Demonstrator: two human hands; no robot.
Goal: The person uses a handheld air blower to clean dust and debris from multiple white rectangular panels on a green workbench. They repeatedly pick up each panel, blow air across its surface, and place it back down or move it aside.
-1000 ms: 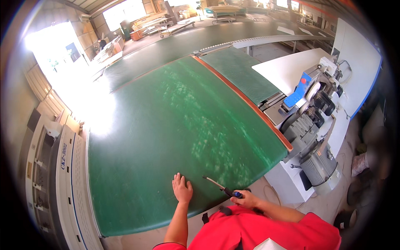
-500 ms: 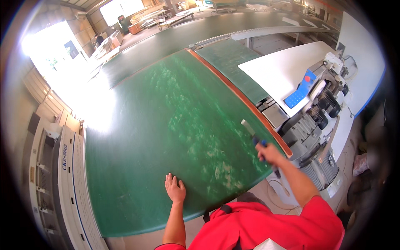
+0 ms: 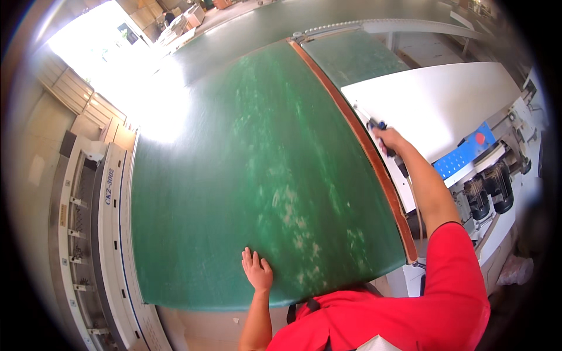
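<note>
Tool (image 3: 372,124), head view: gripped in right hand (image 3: 387,139), fingers wrapped round it, near brown strip (image 3: 379,169) and white panel (image 3: 433,105); tip contact, cannot tell. Left hand (image 3: 257,272): palm down on green belt (image 3: 205,222), thumb spread.

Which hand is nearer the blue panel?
Right: the right hand, holding a tool, is left of the blue panel; the left hand is farther off, lower left, on the green surface.

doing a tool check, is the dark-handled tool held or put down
Held: the right hand is curled around the dark-handled tool, with its ends sticking out past the grip.
</note>
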